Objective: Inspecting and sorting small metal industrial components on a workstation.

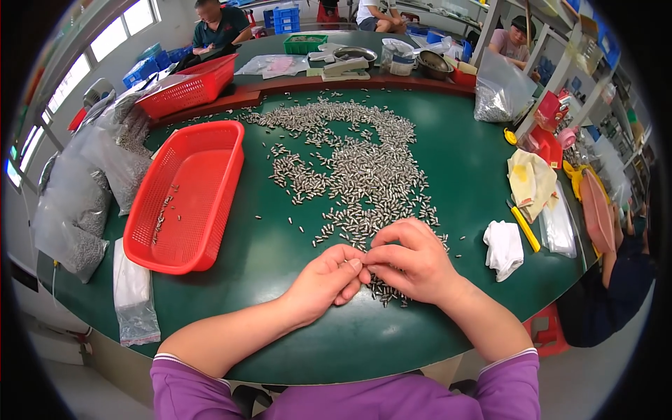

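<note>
A wide spread of small silver metal pins (357, 164) covers the middle of the green table (462, 161). My left hand (325, 280) and my right hand (413, 262) meet fingertip to fingertip at the near edge of that spread. Both hands are curled and pinch some of the small pins between them; the pins in the fingers are mostly hidden. A small clump of pins (386, 294) lies under my right hand. A red plastic basket (185, 196) with a few pins in it stands to the left of my hands.
Clear bags of metal parts (84, 189) lie along the left edge. A second red basket (189, 84) stands at the far left. A white cloth (504, 246), a yellow knife (523, 227) and a yellow cloth (530, 178) lie right. Other people sit around the table.
</note>
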`<state>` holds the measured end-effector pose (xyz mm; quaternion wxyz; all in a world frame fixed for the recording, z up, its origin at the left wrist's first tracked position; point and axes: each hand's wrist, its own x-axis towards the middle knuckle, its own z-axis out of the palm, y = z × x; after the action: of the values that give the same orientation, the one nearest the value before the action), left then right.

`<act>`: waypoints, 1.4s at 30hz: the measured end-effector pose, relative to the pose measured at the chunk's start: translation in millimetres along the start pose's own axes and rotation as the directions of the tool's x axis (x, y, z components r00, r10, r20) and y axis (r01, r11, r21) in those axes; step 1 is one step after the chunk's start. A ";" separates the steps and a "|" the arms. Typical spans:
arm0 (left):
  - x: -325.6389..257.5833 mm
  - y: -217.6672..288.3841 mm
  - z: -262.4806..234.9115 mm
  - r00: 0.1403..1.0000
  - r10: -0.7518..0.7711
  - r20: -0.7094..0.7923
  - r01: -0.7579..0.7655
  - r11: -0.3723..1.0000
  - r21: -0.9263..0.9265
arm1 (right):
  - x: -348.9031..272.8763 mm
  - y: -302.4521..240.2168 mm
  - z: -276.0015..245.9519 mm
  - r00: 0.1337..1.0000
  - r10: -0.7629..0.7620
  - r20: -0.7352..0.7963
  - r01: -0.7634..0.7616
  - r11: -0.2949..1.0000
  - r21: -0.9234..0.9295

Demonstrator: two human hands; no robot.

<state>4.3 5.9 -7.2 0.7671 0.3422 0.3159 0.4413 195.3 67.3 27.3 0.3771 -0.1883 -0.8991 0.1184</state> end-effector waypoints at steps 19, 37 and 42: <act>1.1 -0.3 -1.0 1.000 0.000 0.017 -0.001 0.999 0.041 | -0.9 -1.5 1.8 0.998 0.055 0.031 -0.054 0.998 -0.010; 1.9 0.6 0.0 1.000 -0.006 0.025 0.005 1.000 0.024 | 0.4 -1.8 3.0 1.000 -0.004 -0.023 0.003 0.999 -0.044; 1.4 2.2 1.8 1.000 -0.028 -0.007 0.028 1.000 0.004 | 1.7 -1.3 2.7 0.999 -0.054 0.000 0.053 0.997 -0.063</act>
<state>5.2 7.5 -4.6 0.7714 0.3378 0.3241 0.4310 191.9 66.6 27.0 0.3749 -0.1760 -0.9067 0.0798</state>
